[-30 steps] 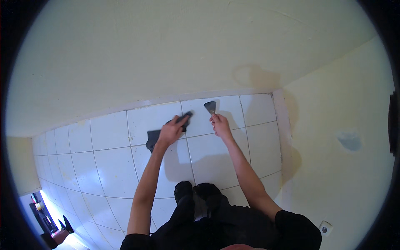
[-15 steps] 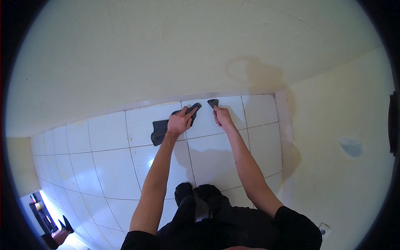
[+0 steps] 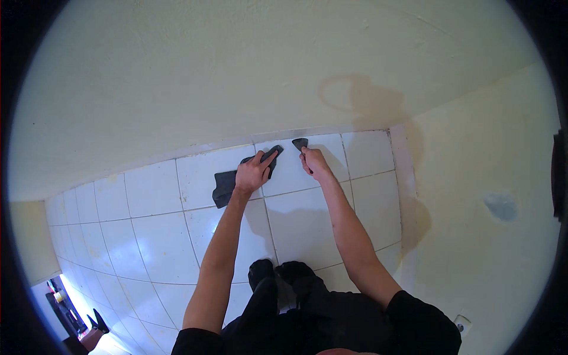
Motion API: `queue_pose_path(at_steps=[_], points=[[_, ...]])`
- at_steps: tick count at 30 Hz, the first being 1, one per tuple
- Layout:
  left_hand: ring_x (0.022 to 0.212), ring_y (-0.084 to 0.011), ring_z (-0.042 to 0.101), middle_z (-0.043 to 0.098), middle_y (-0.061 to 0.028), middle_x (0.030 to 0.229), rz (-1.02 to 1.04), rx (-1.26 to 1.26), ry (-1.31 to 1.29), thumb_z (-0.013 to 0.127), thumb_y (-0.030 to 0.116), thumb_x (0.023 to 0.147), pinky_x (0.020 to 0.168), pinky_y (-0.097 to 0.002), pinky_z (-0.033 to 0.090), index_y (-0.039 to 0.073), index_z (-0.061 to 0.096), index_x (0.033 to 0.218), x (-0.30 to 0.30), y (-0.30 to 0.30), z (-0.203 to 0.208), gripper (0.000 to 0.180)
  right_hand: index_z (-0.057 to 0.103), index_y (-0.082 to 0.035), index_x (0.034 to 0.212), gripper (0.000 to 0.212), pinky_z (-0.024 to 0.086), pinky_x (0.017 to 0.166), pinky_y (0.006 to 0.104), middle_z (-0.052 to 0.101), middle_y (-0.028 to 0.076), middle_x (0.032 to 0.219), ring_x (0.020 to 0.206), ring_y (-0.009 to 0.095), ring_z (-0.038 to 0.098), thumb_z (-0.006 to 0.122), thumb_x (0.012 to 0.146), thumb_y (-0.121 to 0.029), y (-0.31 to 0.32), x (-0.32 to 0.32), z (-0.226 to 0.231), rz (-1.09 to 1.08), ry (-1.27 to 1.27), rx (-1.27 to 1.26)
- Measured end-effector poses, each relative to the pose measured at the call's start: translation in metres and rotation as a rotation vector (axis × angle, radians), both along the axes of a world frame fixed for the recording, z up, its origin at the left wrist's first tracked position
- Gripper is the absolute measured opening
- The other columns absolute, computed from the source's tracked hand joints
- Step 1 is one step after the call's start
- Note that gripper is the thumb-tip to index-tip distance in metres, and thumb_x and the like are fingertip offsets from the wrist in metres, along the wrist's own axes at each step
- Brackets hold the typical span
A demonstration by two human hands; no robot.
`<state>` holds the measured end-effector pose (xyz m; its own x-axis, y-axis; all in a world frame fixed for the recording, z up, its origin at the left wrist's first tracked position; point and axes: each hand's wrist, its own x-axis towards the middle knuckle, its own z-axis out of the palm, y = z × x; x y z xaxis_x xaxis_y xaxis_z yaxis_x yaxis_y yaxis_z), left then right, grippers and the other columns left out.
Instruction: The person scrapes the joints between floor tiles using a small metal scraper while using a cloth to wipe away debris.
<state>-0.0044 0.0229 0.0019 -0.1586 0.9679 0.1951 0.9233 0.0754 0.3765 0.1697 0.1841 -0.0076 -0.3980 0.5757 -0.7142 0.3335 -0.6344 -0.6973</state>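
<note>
The scraper point(image 3: 300, 143) sits at upper centre of the frame, its dark blade just up and left of the fingers of the right hand point(image 3: 314, 163), which are closed around the handle, its long axis running mostly up the frame toward the foot of the wall point(image 3: 236, 71). Just left of the blade, the nearer end of a bunched dark cloth point(image 3: 225, 186) lies under the left hand point(image 3: 253, 173), whose fingers grip it with the forefinger stretched along it. Around both spreads the white tiled floor point(image 3: 302, 231), with dark-shod feet point(image 3: 261, 272) at lower centre.
</note>
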Motion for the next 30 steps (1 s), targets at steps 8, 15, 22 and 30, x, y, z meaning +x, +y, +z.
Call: queue_pose_path(at_steps=[8,15,22,30], points=[[0.071,-0.0274,0.068,0.058,-0.0066,0.105,0.002,-0.008,0.009,0.060,0.014,0.083,0.060,-0.0402,0.059,0.028,0.060,0.137,0.001,0.001,0.003,0.055,0.053,-0.006,0.068,0.043,0.026,0.033,0.0344,0.044,0.001,0.047,0.033,0.015,0.036,0.047,0.103,-0.031,0.000,0.000,-0.004,0.007,-0.022,-0.009],[0.071,-0.0273,0.068,0.058,-0.0066,0.105,0.006,0.016,0.037,0.061,0.014,0.082,0.059,-0.0406,0.059,0.028,0.060,0.137,0.002,-0.002,-0.002,0.056,0.055,-0.006,0.067,0.045,0.030,0.034,0.0354,0.045,0.001,0.048,0.034,0.015,0.039,0.048,0.102,-0.033,0.000,-0.003,-0.007,0.046,-0.050,0.103],[0.071,-0.0276,0.068,0.058,-0.0074,0.105,0.005,0.009,0.015,0.063,0.014,0.081,0.059,-0.0412,0.059,0.029,0.060,0.136,0.004,0.001,0.001,0.057,0.057,-0.002,0.067,0.047,0.035,0.036,0.0371,0.050,0.005,0.051,0.036,0.018,0.045,0.048,0.101,-0.033,0.002,-0.001,-0.019,0.029,-0.085,0.103],[0.072,-0.0276,0.068,0.058,-0.0076,0.106,0.005,0.007,0.007,0.064,0.015,0.081,0.060,-0.0411,0.059,0.030,0.059,0.137,0.002,0.002,-0.003,0.058,0.058,-0.002,0.068,0.048,0.038,0.037,0.0390,0.051,0.006,0.051,0.036,0.020,0.046,0.048,0.102,-0.034,0.003,-0.004,-0.019,0.069,-0.134,0.164]])
